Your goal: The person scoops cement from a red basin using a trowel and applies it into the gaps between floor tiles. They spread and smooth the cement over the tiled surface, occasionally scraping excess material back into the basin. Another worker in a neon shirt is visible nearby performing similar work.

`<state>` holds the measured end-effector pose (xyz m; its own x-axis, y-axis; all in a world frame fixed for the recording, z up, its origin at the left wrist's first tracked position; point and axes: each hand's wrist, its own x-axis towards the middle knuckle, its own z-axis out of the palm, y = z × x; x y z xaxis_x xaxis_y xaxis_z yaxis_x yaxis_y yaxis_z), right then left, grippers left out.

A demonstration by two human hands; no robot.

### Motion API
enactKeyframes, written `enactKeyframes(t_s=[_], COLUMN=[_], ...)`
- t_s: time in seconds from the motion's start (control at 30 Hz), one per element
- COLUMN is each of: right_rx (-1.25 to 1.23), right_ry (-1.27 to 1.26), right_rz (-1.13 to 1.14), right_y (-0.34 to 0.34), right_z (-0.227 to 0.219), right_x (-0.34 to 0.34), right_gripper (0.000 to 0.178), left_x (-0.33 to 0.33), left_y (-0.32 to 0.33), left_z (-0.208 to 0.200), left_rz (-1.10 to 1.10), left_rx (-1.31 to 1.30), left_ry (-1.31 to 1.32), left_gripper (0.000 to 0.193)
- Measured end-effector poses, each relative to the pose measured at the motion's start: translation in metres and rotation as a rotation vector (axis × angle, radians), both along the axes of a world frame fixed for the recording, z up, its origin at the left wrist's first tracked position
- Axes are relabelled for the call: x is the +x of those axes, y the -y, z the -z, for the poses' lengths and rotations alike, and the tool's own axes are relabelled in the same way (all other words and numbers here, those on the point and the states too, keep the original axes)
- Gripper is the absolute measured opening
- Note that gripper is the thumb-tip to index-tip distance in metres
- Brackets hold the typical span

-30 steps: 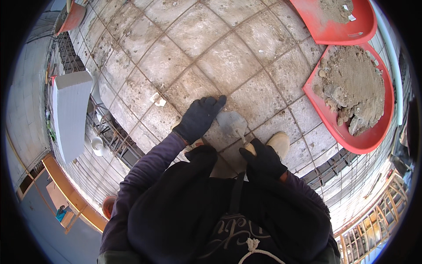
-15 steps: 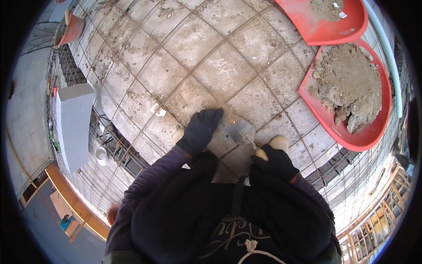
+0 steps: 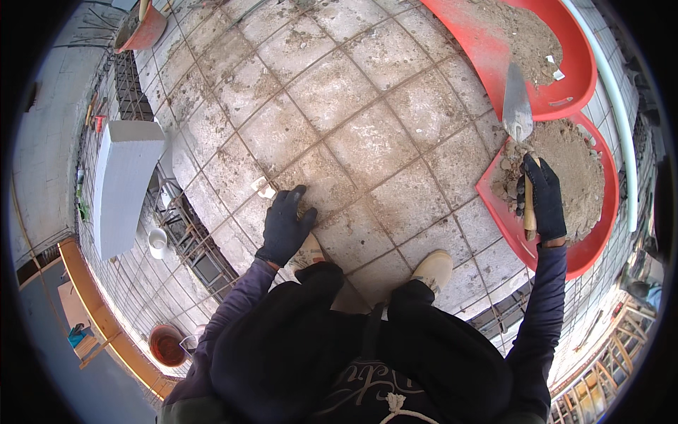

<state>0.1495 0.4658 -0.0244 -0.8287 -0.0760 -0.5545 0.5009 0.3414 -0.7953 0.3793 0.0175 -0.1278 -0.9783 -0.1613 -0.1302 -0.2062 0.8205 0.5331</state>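
Note:
In my right hand [image 3: 545,198], gloved in black, is a trowel [image 3: 518,106], gripped by its wooden handle. Its grey blade points away from me, up beside the wall of the far red scoop-shaped tub [image 3: 583,42]. Both hand and handle are over the near red tub [image 3: 597,254], which holds grey-brown sand and rubble [image 3: 583,169]. My left hand [image 3: 284,222], also black-gloved, is held low over the floor with its fingers spread and nothing in them. Just beyond its fingertips lies a small white chunk [image 3: 264,187].
A grid of steel bars [image 3: 385,97] covers the dusty slab. To the left are a long grey-white block [image 3: 126,184], a white cup [image 3: 157,242] and a reddish bucket [image 3: 168,346]. An orange bucket [image 3: 145,30] stands far left; a pale pipe [image 3: 613,85] runs along the right.
My right hand has carried the trowel from the floor between my feet, right and forward over the near tub. My left hand has moved left and a little nearer, its fingers now spread.

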Motion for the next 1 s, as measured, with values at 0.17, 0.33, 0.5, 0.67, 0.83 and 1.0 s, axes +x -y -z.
enactKeyframes(t_s=[0.17, 0.33, 0.5, 0.67, 0.83, 1.0], right_rx=[0.052, 0.024, -0.204, -0.117, -0.045, -0.007], right_ry=[0.222, 0.117, 0.462, 0.182, 0.119, -0.191], right_rz=[-0.412, -0.935, -0.786, -0.745, -0.708, -0.662], right_y=[0.052, 0.132, 0.185, 0.225, 0.202, 0.2], right_z=[0.008, 0.057, 0.08, 0.1, 0.107, 0.113], right_x=[0.033, 0.123, 0.159, 0.169, 0.155, 0.161], right_gripper=[0.025, 0.029, 0.039, 0.042, 0.04, 0.038], left_x=[0.019, 0.025, 0.021, 0.009, -0.012, -0.053], left_y=[0.001, 0.025, 0.055, 0.058, 0.043, 0.012], left_z=[0.002, -0.003, -0.018, -0.019, -0.019, -0.008], left_rz=[-0.125, -0.267, -0.286, -0.267, -0.154, 0.128], left_rx=[0.043, -0.003, -0.095, -0.067, 0.036, 0.057], left_ry=[0.015, 0.029, 0.043, 0.023, -0.004, -0.068], left_gripper=[0.051, 0.048, 0.047, 0.047, 0.047, 0.048])
